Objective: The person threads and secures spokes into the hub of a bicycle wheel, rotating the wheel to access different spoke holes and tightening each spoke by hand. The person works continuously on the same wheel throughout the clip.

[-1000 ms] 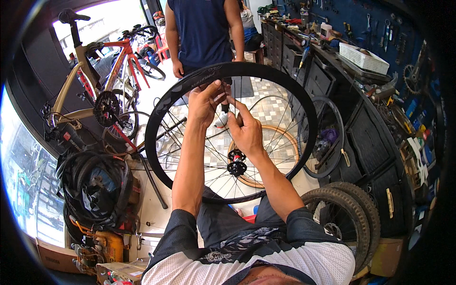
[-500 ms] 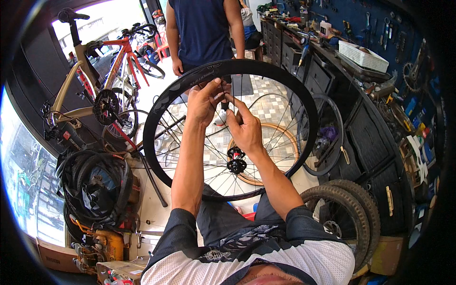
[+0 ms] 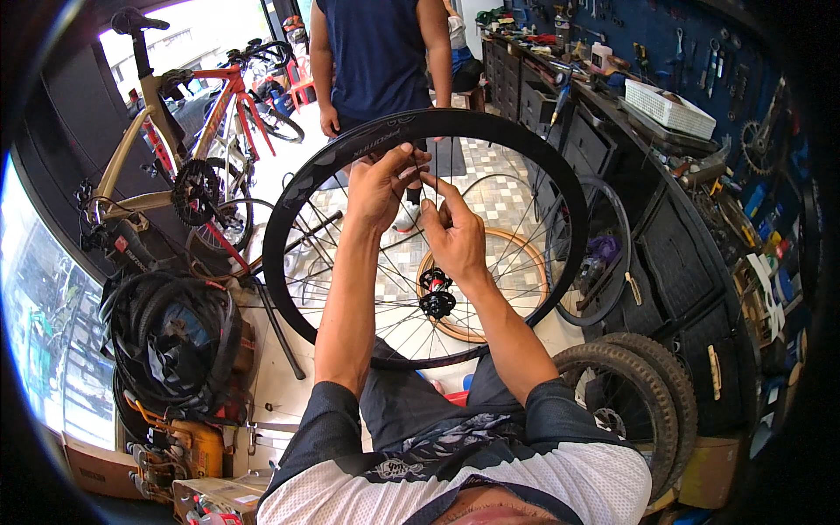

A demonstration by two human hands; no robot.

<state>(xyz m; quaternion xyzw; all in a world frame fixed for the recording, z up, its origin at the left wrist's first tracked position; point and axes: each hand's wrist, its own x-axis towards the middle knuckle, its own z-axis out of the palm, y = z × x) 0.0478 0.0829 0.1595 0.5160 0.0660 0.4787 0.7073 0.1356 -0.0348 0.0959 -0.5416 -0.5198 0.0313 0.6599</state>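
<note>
A bicycle wheel with a deep black rim and thin black spokes stands in front of me, leaning toward my lap. Its black hub shows a red band in the middle. Just inside the upper rim, my left hand is closed, fingers bent together beside a spoke; whatever lies in its fingertips is hidden. My right hand is right below it, thumb and index finger pinching a dark spoke. Both forearms pass in front of the wheel's lower part.
A person in a dark sleeveless top stands beyond the wheel. Bicycles and a bundle of tires are at left. Knobby tires, a tan-walled tire and black drawers under a cluttered bench are at right.
The wheel and my left hand stay almost still. My right hand's thumb and index finger have shifted very slightly at the spoke.
</note>
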